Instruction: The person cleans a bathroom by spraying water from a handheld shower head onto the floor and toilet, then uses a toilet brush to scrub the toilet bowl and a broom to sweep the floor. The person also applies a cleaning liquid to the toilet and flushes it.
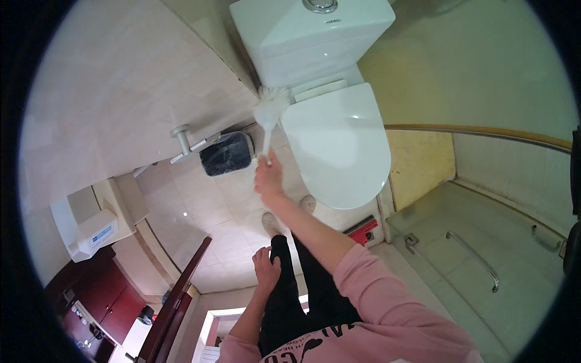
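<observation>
At 10 o'clock a black bin is sitting; L hand is hanging w/ fingers loosely parted, empty, nr 7. R hand, approx. centre, is gripping white brush by its end, fingers wrapped round, brush pointing to 11 beside toilet at 1.

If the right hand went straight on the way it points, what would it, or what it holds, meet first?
Probably the toilet tank, met by the white brush in the right hand; depth is unclear, so the wall alongside could come first.
</observation>
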{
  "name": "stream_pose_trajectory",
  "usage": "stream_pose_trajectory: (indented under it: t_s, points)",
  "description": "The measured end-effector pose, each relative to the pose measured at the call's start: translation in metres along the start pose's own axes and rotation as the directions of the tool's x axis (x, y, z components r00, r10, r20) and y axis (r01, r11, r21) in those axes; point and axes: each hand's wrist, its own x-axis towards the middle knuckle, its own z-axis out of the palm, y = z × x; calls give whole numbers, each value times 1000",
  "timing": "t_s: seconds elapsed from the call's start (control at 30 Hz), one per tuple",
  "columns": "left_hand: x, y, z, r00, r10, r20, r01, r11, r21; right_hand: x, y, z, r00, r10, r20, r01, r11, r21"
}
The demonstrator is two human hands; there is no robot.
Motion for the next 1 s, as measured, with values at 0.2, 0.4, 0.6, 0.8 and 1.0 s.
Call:
stream_pose_trajectory:
  t_s: [0.2,0.4,0.6,0.8,1.0]
  points:
    - [20,16,-9,999,-37,-31,34,995,-92,66,-123,-117,926,261,273,-355,848,394]
    - [14,-3,-43,988,-78,-131,62,990,-128,79,-202,-172,914,250,321,-385,787,482]
    - [-2,-29,-61,973,-158,-171,145,986,-87,83,-227,-201,988,103,114,-142,900,413]
    - [21,30,-108,954,-154,-256,85,961,-264,43,-101,-79,981,-99,-169,138,961,240]
    - [24,77,-136,977,-121,-174,61,948,-313,61,8,12,815,-445,-371,353,889,-291]
